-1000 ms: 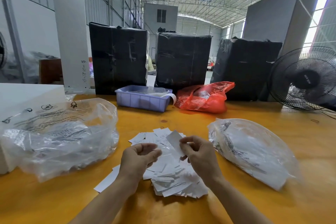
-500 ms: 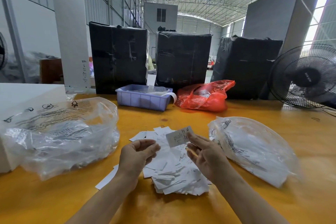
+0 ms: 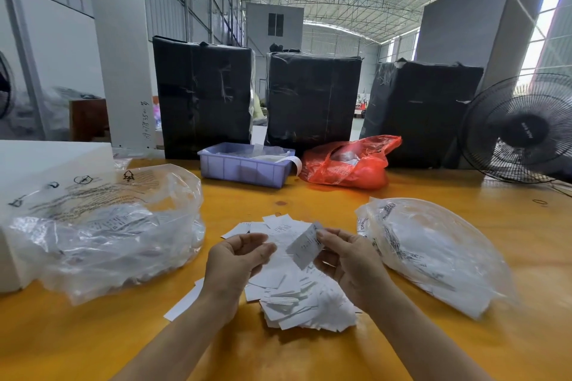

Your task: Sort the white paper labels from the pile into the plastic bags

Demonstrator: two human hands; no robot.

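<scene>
A yellow worktop [image 3: 278, 356] is seen from above the hands. At its centre, a pile [image 3: 297, 294] of white paper labels is spread loosely, within reach of both hands.

One label [image 3: 305, 246] is pinched between the thumb and fingers of the right hand [image 3: 349, 266] and held tilted above the pile, printed face turned up, probably so its print can be read before a bag is chosen. Dark printed lines are seen on it, but they are too small to be read.

The left hand [image 3: 235, 263] is held beside it at 9 o'clock, palm up, fingers loosely curled and nothing gripped, apparently ready for the next label.

Two clear plastic bags are laid one on each side of the pile, likely so that each sort has its own side. The left bag [image 3: 105, 226], at 9 o'clock, is already partly filled with labels; black symbols and printed text are seen on it, not legible. The right bag [image 3: 433, 254], at 3 o'clock, is also partly filled, with black lettering that cannot be made out.

At 12 o'clock a tray [image 3: 244, 165] and a red bag [image 3: 349, 167] are set. A fan [image 3: 520, 130] is stood at 2 o'clock.
</scene>
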